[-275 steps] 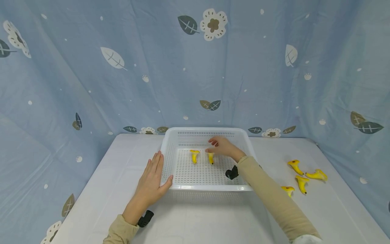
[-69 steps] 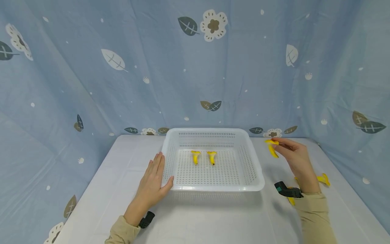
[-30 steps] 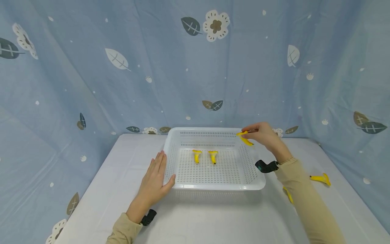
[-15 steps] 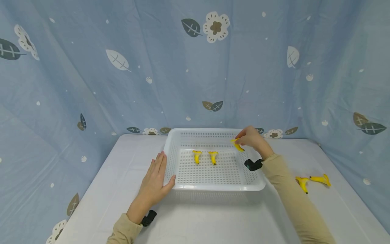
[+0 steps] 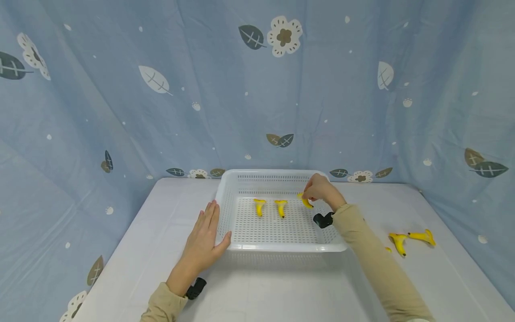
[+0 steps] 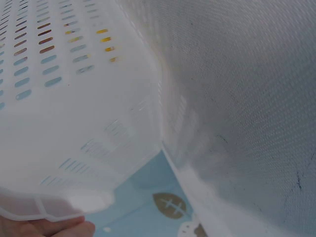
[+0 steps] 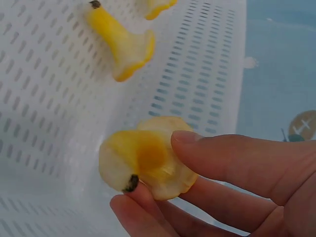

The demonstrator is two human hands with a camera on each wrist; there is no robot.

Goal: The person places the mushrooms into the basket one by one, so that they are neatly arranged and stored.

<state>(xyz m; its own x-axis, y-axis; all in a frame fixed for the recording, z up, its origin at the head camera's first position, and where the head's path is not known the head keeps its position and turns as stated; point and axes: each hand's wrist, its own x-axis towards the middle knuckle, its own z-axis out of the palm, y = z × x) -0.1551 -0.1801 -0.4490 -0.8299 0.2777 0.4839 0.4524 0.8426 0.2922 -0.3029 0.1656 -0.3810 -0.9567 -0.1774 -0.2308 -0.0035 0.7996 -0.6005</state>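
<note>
My right hand [image 5: 322,189] pinches a yellow trumpet-shaped mushroom [image 5: 308,204] inside the right part of the white perforated basket [image 5: 281,247]. In the right wrist view, thumb and fingers grip the pale flared cap of this mushroom [image 7: 148,158], and its dark-tipped stem points toward the camera. Two more mushrooms lie side by side on the basket floor, a left one [image 5: 259,207] and a middle one [image 5: 280,208]. My left hand [image 5: 202,239] rests on the basket's left side with straight fingers; the left wrist view shows its fingertips [image 6: 59,228] at the rim.
On the white table [image 5: 273,286], right of the basket, lie a mushroom [image 5: 398,243] and another mushroom [image 5: 422,237], with a yellow bit of a third showing beside the right sleeve [image 5: 370,264]. A blue patterned curtain [image 5: 225,98] hangs behind the table.
A mushroom was picked up from the table on the right and carried left over the rim. In the last half second my right hand moved left and lower with it. The left hand stayed put.
</note>
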